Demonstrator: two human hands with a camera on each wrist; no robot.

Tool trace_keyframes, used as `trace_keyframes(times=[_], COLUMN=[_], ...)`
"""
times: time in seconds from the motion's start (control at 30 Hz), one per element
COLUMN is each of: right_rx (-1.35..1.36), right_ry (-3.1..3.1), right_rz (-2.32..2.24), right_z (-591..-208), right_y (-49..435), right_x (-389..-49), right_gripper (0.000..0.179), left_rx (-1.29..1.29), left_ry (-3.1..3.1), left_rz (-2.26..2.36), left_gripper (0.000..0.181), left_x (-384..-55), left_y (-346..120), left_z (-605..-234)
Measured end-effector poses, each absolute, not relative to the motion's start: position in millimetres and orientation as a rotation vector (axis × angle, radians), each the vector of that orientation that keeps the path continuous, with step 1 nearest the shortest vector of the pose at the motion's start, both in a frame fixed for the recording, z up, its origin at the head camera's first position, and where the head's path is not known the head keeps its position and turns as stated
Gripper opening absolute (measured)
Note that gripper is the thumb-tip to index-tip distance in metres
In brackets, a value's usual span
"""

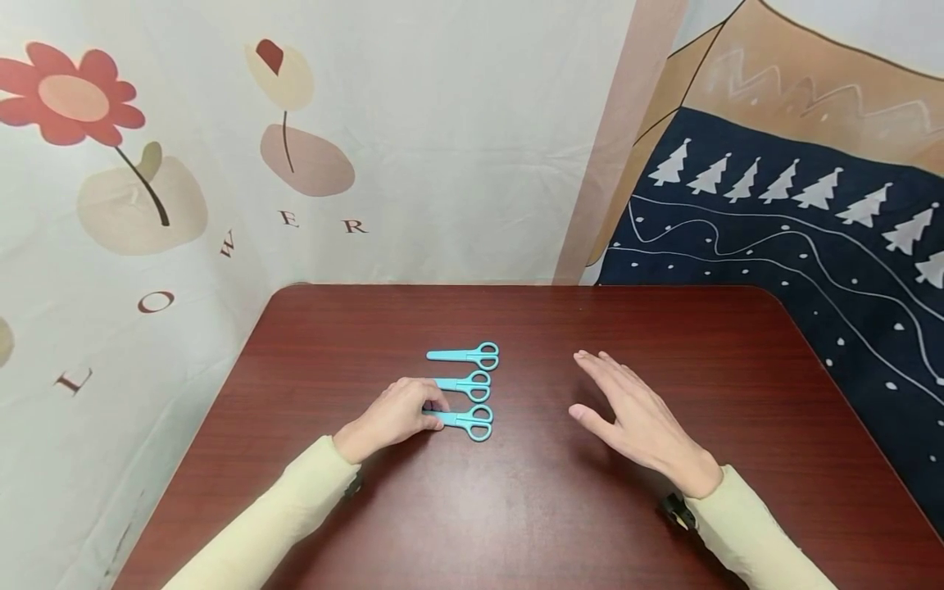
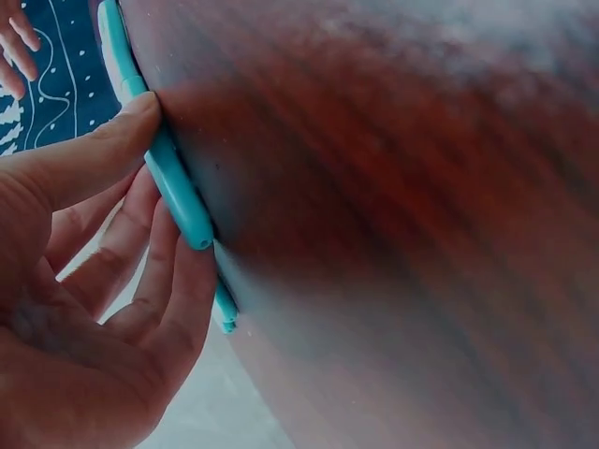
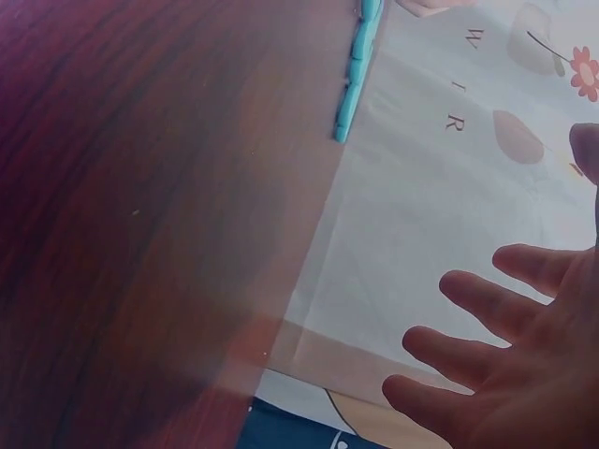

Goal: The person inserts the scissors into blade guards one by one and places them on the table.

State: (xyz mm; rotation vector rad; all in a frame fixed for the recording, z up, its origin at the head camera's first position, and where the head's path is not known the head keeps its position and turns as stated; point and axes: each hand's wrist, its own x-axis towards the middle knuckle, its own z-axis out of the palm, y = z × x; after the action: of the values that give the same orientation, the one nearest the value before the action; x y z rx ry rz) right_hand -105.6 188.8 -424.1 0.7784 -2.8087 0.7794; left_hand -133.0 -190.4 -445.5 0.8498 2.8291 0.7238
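Three light-blue scissors lie in a column on the table, with handle rings to the right and blades to the left. At the blade end of the nearest scissors [image 1: 459, 419], my left hand [image 1: 398, 416] pinches between thumb and fingers. The left wrist view shows its thumb on top of the blue blade part [image 2: 178, 192] and the fingers along the far side. Just beyond are the middle scissors [image 1: 451, 384], partly covered by that hand, and the far scissors [image 1: 451, 356]. To the right, my right hand [image 1: 645, 422] hovers with spread fingers, holding nothing.
The dark red-brown wooden table [image 1: 531, 524] has rounded far corners. Behind it hangs a pale cloth [image 1: 457, 164] with flowers and letters. A navy cloth [image 1: 737, 238] with white trees hangs at the right.
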Motion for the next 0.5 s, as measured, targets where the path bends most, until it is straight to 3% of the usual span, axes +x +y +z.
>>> trace_keyframes(times=[0.2,0.5], right_rx=[0.784,0.763], right_ry=[-2.808,-2.83], right_rz=[0.781,0.783], right_z=[-424.2,-425.1], right_y=[188.8,195.8], right_x=[-106.7,-113.7], right_gripper=[0.074,0.071], left_rx=[0.865,0.81], left_ry=[2.823,2.876], left_rz=[0.731,0.837], left_gripper=[0.015,0.031], left_x=[-134.2,-126.5], left_y=[-190.9,-199.3], left_z=[-445.7,-442.3])
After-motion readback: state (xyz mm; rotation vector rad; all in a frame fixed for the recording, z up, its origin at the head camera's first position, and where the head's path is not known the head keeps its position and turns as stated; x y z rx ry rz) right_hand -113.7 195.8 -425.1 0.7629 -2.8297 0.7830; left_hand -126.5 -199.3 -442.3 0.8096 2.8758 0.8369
